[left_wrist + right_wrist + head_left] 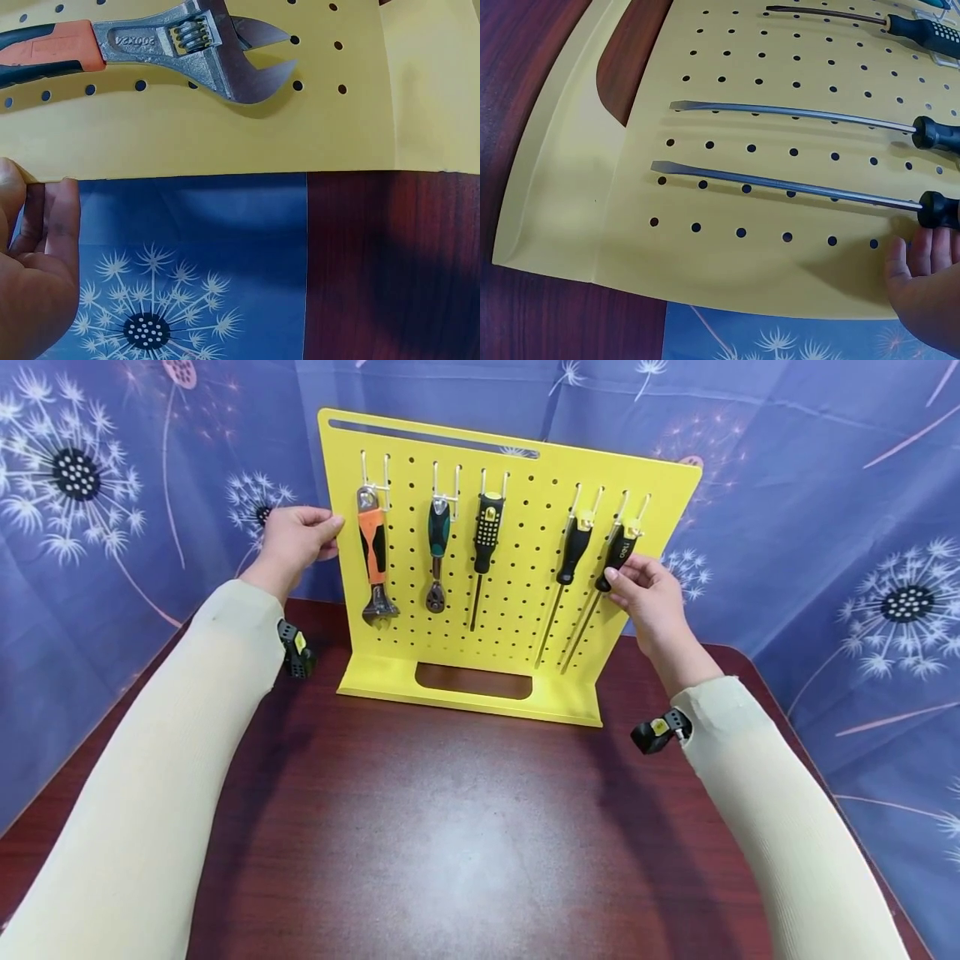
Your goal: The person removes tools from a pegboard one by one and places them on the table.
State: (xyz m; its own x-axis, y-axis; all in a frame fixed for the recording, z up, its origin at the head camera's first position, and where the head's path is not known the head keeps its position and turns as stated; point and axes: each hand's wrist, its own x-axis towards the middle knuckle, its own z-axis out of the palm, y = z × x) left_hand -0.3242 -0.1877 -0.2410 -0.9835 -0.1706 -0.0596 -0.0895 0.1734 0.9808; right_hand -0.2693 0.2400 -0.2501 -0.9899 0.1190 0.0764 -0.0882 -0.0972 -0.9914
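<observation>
1. The person's left hand [296, 539] pinches the left edge of the yellow board [637, 479] between thumb and fingers.
2. The right hand [654, 602] clamps thumb and fingers on the handle of the rightmost hanging screwdriver [618, 550].
3. The yellow board stands on the table [450, 827], a wrench [372, 543] hanging near the left hand.

a blue dandelion-print cloth [465, 393] hangs — behind a reddish-brown table [450, 810].

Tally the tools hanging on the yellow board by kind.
Screwdrivers: 3
Adjustable wrench: 1
Ratchet: 1
Total: 5
</observation>
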